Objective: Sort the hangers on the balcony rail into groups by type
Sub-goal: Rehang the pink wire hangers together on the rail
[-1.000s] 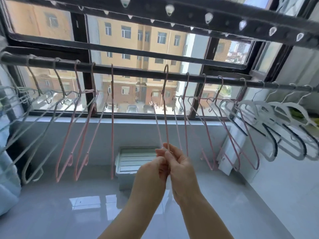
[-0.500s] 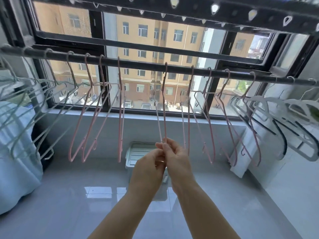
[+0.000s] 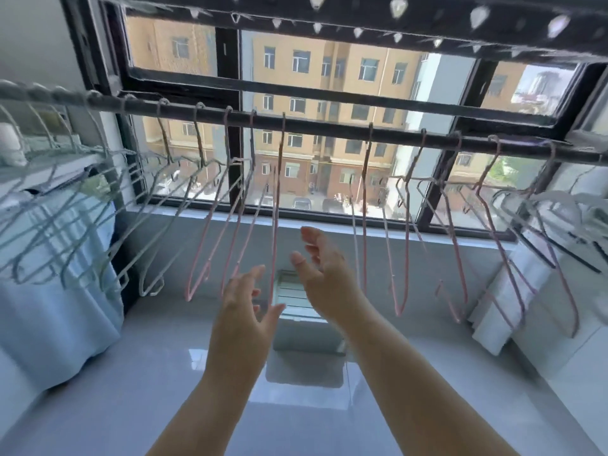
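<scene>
Nothing gripped in left hand (image 3: pixel 245 302) or right hand (image 3: pixel 325 269), both spread wide below the rail (image 3: pixel 329 122), by the gap splitting the pink hangers (image 3: pixel 275 225), likely to close it; grey hangers (image 3: pixel 98 232) bunched left, white hangers (image 3: pixel 556 205) far right
</scene>
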A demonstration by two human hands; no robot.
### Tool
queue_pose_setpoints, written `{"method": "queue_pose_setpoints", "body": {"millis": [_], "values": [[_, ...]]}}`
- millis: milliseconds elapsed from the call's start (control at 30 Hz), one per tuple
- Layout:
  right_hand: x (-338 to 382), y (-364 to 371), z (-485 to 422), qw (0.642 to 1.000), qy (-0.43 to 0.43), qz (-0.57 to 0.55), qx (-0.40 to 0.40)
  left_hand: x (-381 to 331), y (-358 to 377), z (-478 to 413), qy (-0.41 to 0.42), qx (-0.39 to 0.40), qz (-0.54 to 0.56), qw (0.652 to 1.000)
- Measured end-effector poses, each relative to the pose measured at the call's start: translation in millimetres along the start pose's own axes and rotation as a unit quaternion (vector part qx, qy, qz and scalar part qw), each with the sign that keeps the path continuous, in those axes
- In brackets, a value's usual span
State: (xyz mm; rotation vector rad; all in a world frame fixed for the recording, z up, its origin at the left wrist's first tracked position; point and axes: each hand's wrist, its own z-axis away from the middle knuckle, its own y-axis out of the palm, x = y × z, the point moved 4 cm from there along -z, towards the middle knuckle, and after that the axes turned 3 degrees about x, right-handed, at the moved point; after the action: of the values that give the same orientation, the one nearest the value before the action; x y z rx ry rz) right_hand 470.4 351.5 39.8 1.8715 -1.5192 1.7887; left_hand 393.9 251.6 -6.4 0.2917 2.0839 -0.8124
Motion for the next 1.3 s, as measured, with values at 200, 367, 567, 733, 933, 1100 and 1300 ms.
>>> {"method": "queue_pose_setpoints", "body": {"millis": [200,367,567,733,933,1100,1300], "values": [[7,35,-52,0.977,0.167,-0.124,0.039,20,-19,-7,0.014,0.056,-0.009,0.998],[2,62,-59,0.933,0.163,-0.313,-0.071,31,-37,-18,0.033,0.062,-0.011,0.997],[-2,43,-53,0.907,0.158,-0.369,-0.129,28,-49,-32,0.089,0.015,-0.005,0.996],[-11,23,-49,0.898,0.166,-0.372,-0.166,35,-52,-42,0.082,0.005,0.014,0.997],[-14,17,-47,0.890,0.166,-0.380,-0.193,37,-52,-46,0.070,0.011,0.024,0.997],[-16,12,-47,0.891,0.165,-0.372,-0.200,34,-51,-47,0.078,0.012,0.021,0.997],[-16,15,-45,0.900,0.180,-0.350,-0.187,36,-49,-43,0.075,0.019,0.005,0.997]]}}
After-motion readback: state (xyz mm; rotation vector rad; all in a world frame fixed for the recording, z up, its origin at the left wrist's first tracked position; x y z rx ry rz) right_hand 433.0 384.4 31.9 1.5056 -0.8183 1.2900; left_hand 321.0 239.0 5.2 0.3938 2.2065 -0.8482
